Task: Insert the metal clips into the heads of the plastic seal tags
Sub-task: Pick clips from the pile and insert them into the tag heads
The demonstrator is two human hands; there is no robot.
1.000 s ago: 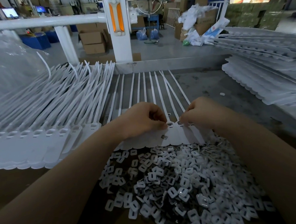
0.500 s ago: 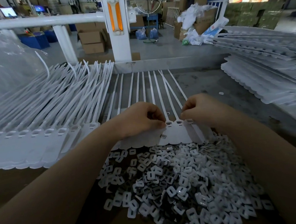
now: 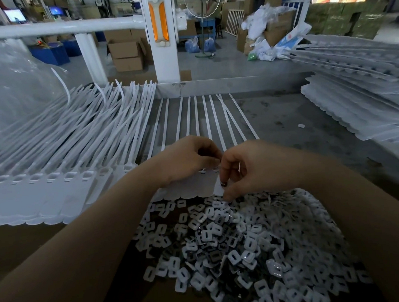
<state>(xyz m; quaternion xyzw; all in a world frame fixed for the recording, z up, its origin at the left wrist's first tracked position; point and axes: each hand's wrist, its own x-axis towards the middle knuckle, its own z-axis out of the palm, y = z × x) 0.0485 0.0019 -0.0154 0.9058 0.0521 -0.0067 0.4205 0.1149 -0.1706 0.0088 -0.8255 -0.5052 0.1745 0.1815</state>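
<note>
Your fingers [image 3: 222, 172] on the right hand [image 3: 248, 169] were curled, thumb and forefinger pinching a small dark metal clip [image 3: 224, 184] just above the flat heads of the white plastic seal tags [image 3: 191, 186]. Your left hand [image 3: 185, 160] lay beside it with fingers bent, pressing down on those tag heads; the two hands touched at the fingertips. The tags' long thin straps ran away from you across the grey worktable [image 3: 285, 123]. A loose heap of white-and-metal square clips [image 3: 233, 248] sat just below your hands.
</note>
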